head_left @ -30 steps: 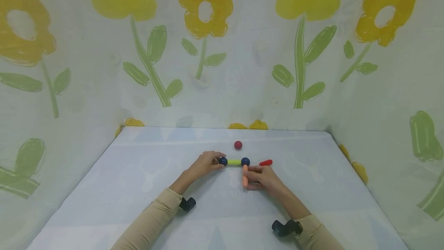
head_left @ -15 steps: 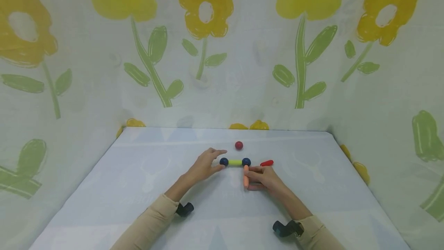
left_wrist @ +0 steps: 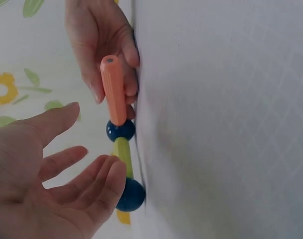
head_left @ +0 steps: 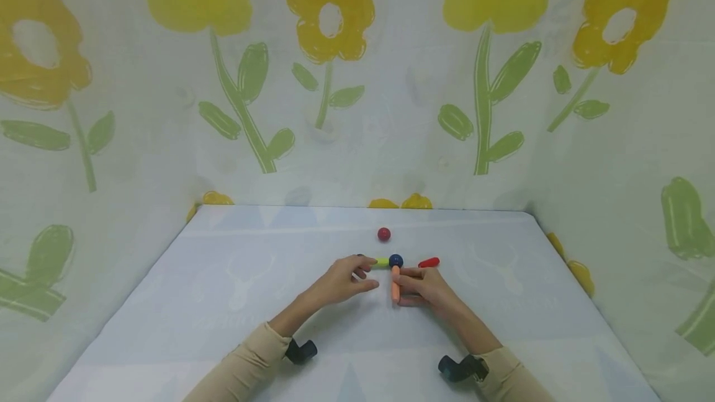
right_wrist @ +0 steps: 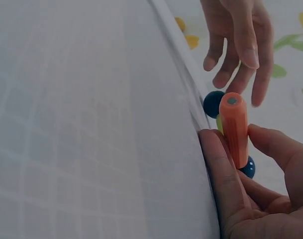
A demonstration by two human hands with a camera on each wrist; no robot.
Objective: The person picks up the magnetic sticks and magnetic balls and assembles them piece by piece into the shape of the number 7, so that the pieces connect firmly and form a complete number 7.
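My right hand (head_left: 432, 290) pinches an orange magnetic rod (head_left: 395, 284) between thumb and fingers. The rod's far end meets a dark blue ball (head_left: 396, 260); a metal tip shows at its free end in both wrist views. From that ball a yellow-green rod (head_left: 382, 262) runs left to a second dark blue ball (left_wrist: 132, 195), mostly hidden behind the left hand in the head view. My left hand (head_left: 343, 281) hovers by the yellow-green rod with loosely bent, spread fingers and holds nothing.
Behind the joined pieces lies a red ball (head_left: 383, 234). A short red rod (head_left: 429, 262) lies just right of them, near the right hand's knuckles. The pale table (head_left: 251, 228) backs onto a flower-printed cloth (head_left: 391, 141).
My left hand has let go of the left blue ball, lifted its fingers off, then moved right and nearer over the yellow-green rod. The right hand keeps its pinch on the orange rod.
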